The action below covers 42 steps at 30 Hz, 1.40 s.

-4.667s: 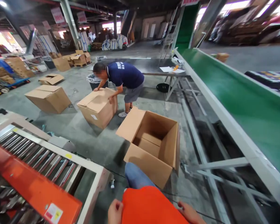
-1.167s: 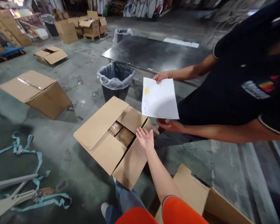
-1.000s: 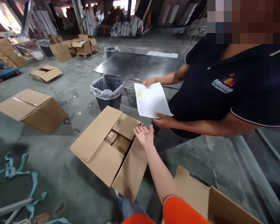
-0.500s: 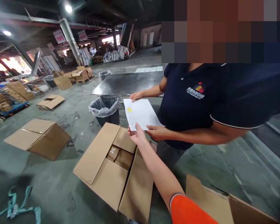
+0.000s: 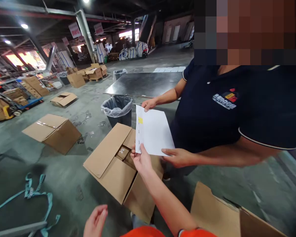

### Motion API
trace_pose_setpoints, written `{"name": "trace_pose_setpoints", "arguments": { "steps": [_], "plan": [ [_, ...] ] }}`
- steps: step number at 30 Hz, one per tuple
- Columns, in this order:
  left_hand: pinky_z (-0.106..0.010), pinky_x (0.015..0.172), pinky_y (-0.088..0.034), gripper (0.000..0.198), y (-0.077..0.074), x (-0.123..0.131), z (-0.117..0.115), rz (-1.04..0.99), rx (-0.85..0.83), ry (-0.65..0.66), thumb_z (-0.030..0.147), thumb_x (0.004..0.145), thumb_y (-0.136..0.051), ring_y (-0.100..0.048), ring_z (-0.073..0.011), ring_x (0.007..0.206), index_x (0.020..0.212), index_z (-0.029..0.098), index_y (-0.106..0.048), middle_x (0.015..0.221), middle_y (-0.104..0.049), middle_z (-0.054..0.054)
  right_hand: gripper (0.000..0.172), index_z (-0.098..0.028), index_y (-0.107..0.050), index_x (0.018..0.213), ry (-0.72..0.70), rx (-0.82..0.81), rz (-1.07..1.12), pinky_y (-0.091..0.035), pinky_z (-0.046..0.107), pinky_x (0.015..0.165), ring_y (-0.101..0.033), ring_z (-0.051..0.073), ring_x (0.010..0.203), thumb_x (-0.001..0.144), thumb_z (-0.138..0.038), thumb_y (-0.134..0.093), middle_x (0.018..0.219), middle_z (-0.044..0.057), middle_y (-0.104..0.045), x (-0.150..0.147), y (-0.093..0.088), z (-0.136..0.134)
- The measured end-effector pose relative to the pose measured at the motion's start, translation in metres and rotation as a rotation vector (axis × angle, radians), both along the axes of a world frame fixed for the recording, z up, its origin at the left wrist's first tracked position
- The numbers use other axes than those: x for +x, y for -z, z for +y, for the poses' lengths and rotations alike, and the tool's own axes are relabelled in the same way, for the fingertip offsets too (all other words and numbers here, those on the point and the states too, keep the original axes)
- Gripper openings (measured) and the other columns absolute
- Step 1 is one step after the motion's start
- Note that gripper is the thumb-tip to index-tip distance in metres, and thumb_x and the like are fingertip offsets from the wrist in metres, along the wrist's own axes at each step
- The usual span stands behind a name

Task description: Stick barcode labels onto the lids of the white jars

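Note:
My right hand (image 5: 141,161) pinches the lower left corner of a white sheet of paper (image 5: 155,131), thumb on top. The sheet has a yellow patch and small print along its left edge. A co-worker in a dark polo shirt holds the same sheet with both hands, one at the far edge and one at the near right corner. Below my right hand is a cardboard box (image 5: 113,177), its flaps partly folded over smaller brown boxes (image 5: 123,152) inside. My left hand (image 5: 96,221) hangs at the bottom edge, fingers loosely bent, holding nothing.
A lined trash bin (image 5: 118,110) stands behind the box, before a dark table (image 5: 143,84). Another carton (image 5: 53,131) lies to the left. Teal straps (image 5: 29,191) are at lower left. An open carton (image 5: 214,210) is at lower right.
My left hand has come into view at the bottom. The sheet is tilted more towards me, still held by my right hand and the co-worker. The view has shifted left.

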<state>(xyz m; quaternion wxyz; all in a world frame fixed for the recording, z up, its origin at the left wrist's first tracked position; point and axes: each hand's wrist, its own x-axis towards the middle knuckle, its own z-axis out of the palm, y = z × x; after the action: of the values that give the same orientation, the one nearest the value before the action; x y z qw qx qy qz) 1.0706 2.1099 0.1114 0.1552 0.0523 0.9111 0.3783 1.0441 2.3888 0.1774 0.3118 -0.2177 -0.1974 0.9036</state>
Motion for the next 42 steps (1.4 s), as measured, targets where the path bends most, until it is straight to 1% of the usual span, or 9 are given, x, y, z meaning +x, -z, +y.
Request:
{"name": "trace_pose_setpoints", "arguments": {
  "steps": [4, 8, 13, 18, 22, 26, 30, 36, 42],
  "plan": [
    [-0.034, 0.086, -0.055, 0.069, -0.06, -0.036, 0.074, -0.111, 0.504, 0.009, 0.073, 0.07, -0.059, -0.067, -0.0276, 0.106, 0.106, 0.016, -0.07, 0.115, -0.071, -0.013, 0.034, -0.022, -0.061, 0.096, 0.037, -0.004, -0.003, -0.041, 0.023, 0.048, -0.053, 0.011, 0.052, 0.076, -0.047, -0.073, 0.069, -0.002, -0.068, 0.011, 0.007, -0.041],
    [-0.028, 0.074, -0.051, 0.057, -0.116, -0.056, 0.143, -0.084, 0.536, 0.147, 0.068, 0.07, -0.063, -0.066, -0.0211, 0.089, 0.088, 0.015, -0.068, 0.091, -0.071, -0.01, 0.042, -0.022, -0.061, 0.097, 0.022, 0.019, -0.058, -0.042, 0.026, 0.051, -0.054, 0.013, 0.056, 0.074, -0.055, -0.073, 0.069, -0.002, -0.066, 0.021, 0.018, -0.075],
    [-0.024, 0.047, -0.03, 0.023, -0.118, -0.064, 0.165, -0.24, 0.283, 0.221, 0.037, 0.071, -0.067, -0.042, -0.0092, 0.046, 0.07, 0.018, -0.055, 0.054, -0.05, 0.005, 0.043, -0.023, -0.063, 0.091, -0.073, 0.034, -0.104, -0.039, 0.028, 0.051, -0.051, 0.014, 0.057, 0.075, -0.063, -0.069, 0.069, 0.0, -0.063, 0.032, 0.03, -0.114],
    [-0.026, 0.055, -0.026, 0.018, -0.128, -0.092, 0.112, 0.199, -0.072, 0.311, 0.021, 0.072, -0.053, -0.041, -0.0112, 0.057, 0.056, 0.019, -0.045, 0.054, -0.043, 0.005, 0.048, -0.019, -0.067, 0.084, -0.59, 0.162, -0.099, -0.038, 0.025, 0.053, -0.051, 0.012, 0.058, 0.068, -0.064, -0.075, 0.075, 0.003, -0.066, 0.076, 0.021, -0.137],
    [-0.026, 0.057, -0.026, 0.017, -0.155, -0.113, 0.041, 0.239, -0.219, 0.338, 0.024, 0.074, -0.051, -0.042, -0.012, 0.059, 0.058, 0.02, -0.046, 0.056, -0.043, 0.005, 0.043, -0.02, -0.073, 0.089, -0.975, 0.506, -0.092, -0.044, 0.027, 0.064, -0.058, 0.014, 0.067, 0.069, -0.058, -0.077, 0.078, 0.004, -0.07, 0.12, 0.017, -0.114],
    [-0.024, 0.055, -0.027, 0.016, -0.179, -0.11, -0.024, 0.176, -0.225, 0.28, 0.026, 0.076, -0.048, -0.043, -0.0115, 0.058, 0.061, 0.02, -0.046, 0.059, -0.045, 0.005, 0.048, -0.019, -0.069, 0.069, -0.667, 0.761, -0.306, -0.045, 0.031, 0.062, -0.056, 0.017, 0.062, 0.07, -0.067, -0.071, 0.063, 0.004, -0.064, 0.119, 0.039, -0.069],
    [-0.022, 0.054, -0.028, 0.019, -0.195, -0.094, -0.067, 0.157, -0.184, 0.267, 0.032, 0.075, -0.051, -0.042, -0.0114, 0.06, 0.062, 0.019, -0.049, 0.061, -0.046, 0.004, 0.058, -0.023, -0.066, 0.095, -0.289, 0.604, -0.468, -0.051, 0.03, 0.064, -0.064, 0.022, 0.081, 0.057, -0.064, -0.08, 0.093, 0.006, -0.07, 0.081, 0.061, -0.046],
    [-0.021, 0.05, -0.031, 0.024, -0.201, -0.071, -0.092, -0.034, -0.032, 0.293, 0.04, 0.074, -0.058, -0.046, -0.0116, 0.058, 0.065, 0.019, -0.053, 0.06, -0.05, 0.005, 0.064, -0.026, -0.063, 0.111, -0.496, 0.418, -0.251, -0.058, 0.037, 0.084, -0.067, 0.024, 0.102, 0.056, -0.049, -0.087, 0.11, 0.003, -0.072, 0.047, 0.043, -0.073],
    [-0.021, 0.047, -0.036, 0.027, -0.195, -0.054, -0.107, -0.185, 0.215, 0.125, 0.041, 0.068, -0.072, -0.052, -0.0124, 0.052, 0.076, 0.017, -0.065, 0.059, -0.061, 0.002, 0.059, -0.02, -0.07, 0.107, -0.396, 0.328, -0.319, -0.06, 0.035, 0.086, -0.069, 0.026, 0.102, 0.054, -0.036, -0.088, 0.103, 0.004, -0.076, 0.053, 0.034, -0.098]
  ]
}}
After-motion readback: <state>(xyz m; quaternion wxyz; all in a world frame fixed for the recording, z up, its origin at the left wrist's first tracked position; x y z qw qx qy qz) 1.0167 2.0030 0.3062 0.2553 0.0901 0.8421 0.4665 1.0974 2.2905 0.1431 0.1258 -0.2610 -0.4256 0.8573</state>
